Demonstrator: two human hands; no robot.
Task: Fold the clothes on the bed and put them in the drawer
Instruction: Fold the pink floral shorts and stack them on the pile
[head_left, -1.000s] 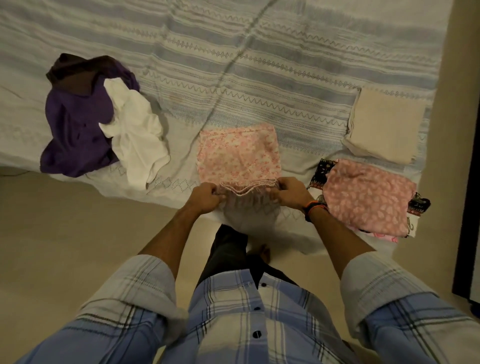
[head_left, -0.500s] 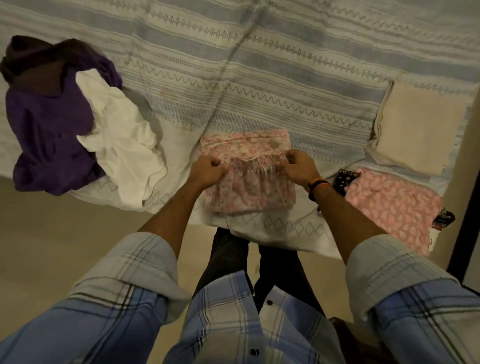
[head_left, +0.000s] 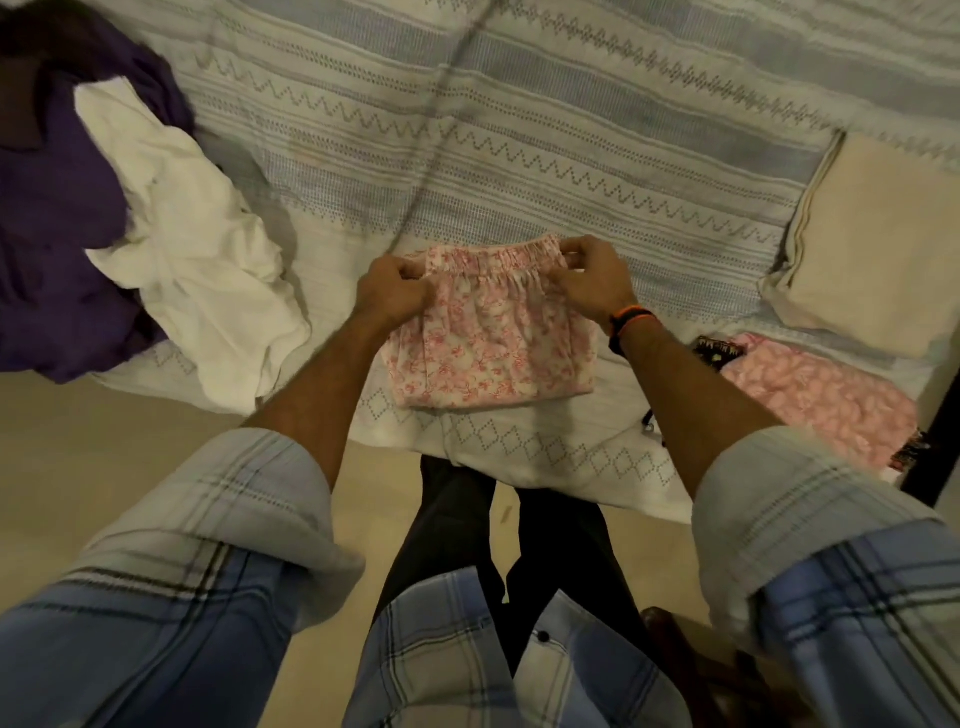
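A pink floral garment (head_left: 493, 338) lies folded on the bed (head_left: 571, 130) near its front edge, its elastic waistband on the far side. My left hand (head_left: 392, 288) pinches the waistband's left corner. My right hand (head_left: 592, 278) pinches the right corner. To the left lie an unfolded white garment (head_left: 192, 249) and a rumpled purple garment (head_left: 52, 223). A folded pink patterned garment (head_left: 821, 400) sits at the right on a dark piece, with a folded beige cloth (head_left: 872, 244) behind it.
The striped bedspread hangs over the bed's front edge toward my legs. Beige floor (head_left: 104, 441) runs along the bed's left front. A dark upright edge (head_left: 935, 431) stands at the far right. No drawer is in view.
Both hands carried the waistband edge away from me, from the near edge of the bed over the garment to its far side, folding it in half. The camera leaned in closer.
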